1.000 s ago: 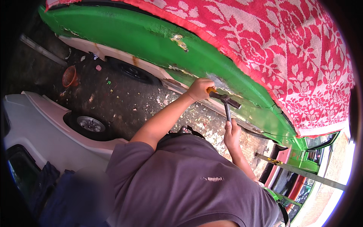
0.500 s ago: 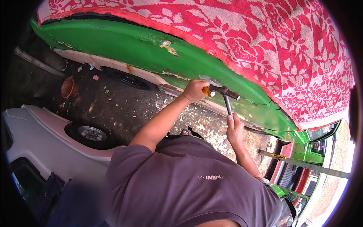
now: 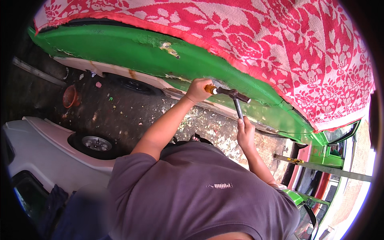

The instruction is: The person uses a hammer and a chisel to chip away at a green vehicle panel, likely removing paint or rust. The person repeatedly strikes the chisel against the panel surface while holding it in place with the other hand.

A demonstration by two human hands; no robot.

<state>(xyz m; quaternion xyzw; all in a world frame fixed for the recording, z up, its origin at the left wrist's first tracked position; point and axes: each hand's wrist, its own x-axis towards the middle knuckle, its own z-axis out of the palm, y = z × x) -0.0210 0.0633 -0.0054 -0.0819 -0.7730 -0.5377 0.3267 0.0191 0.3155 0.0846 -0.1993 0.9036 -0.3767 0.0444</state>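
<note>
Hammer point(image 3: 235, 95): shifting slightly rightward relative to the orange handle point(image 3: 209, 88), beside the green car point(image 3: 196, 62). Your right hand point(image 3: 246, 132) is gripping the hammer, your left hand point(image 3: 197, 90) wrapping the handle. You should be keeping blows square.

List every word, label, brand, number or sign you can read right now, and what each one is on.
Dark shirt: one small white printed mark, lettering I won't copy out.
Metal bar: yellow-and-black marking, too small to tell whether it holds text.
Hammer and amber-handled tool in the hands: no readable text.
Green panel and red-and-white cloth: no lettering I can make out.
</note>
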